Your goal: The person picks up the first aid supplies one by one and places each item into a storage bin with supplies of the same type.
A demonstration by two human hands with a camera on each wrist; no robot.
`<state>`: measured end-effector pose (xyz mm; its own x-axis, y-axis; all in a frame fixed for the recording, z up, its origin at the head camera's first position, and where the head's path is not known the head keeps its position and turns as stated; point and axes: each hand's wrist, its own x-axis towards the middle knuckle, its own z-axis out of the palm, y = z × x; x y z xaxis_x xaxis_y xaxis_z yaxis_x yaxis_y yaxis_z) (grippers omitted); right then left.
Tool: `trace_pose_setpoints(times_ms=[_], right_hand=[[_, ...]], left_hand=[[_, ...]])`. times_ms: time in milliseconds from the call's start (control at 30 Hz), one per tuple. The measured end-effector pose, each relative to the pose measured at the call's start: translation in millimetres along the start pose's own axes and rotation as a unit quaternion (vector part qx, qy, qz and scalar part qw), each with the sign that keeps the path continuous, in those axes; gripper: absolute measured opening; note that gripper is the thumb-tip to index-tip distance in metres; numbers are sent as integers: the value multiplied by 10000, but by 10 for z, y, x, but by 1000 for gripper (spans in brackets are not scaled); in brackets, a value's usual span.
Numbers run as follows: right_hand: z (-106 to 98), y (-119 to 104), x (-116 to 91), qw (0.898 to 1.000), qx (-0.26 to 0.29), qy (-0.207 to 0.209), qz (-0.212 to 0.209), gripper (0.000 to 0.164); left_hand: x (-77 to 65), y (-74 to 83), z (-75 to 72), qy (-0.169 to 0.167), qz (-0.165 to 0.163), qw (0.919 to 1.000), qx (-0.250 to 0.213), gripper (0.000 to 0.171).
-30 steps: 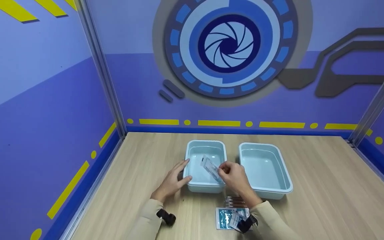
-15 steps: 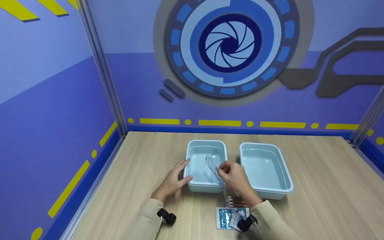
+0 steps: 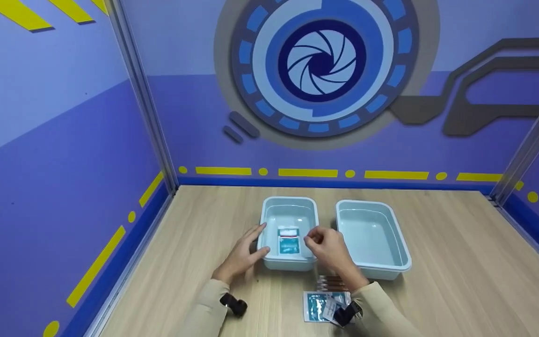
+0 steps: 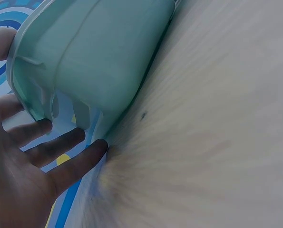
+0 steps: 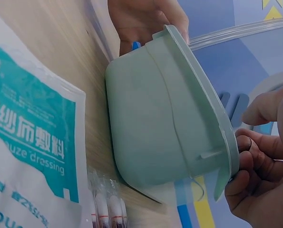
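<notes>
- Teal-and-white packet (image 3: 289,245) — lying flat inside the left tray (image 3: 290,265)
- Left hand (image 3: 241,252) touching that tray's left side, fingers spread
- Right hand (image 3: 328,245) at its right rim — fingers loosely curled, thumb apart from them
- Wrapped swabs (image 3: 330,283) and more packets (image 3: 316,306) on the bench (image 3: 204,224)
- Second tray (image 3: 375,241) just beside, to the right

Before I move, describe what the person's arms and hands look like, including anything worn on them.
Both the left hand and the right hand are ungloved. The left sleeve and right sleeve are plain pale beige and long. A small, blocky black device sits at each wrist, left and right. No cables show on either arm.
</notes>
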<state>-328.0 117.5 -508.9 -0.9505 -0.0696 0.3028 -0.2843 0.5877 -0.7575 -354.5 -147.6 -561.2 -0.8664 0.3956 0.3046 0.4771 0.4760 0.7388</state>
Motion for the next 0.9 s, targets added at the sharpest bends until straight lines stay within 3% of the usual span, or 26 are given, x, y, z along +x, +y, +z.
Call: trace_pose_setpoints(times_ms=[900], right_hand=[[-219,-17,-125,9994,296,185,-69,4]], left_hand=[[-24,21,-12,26,-77,10000,32,67]])
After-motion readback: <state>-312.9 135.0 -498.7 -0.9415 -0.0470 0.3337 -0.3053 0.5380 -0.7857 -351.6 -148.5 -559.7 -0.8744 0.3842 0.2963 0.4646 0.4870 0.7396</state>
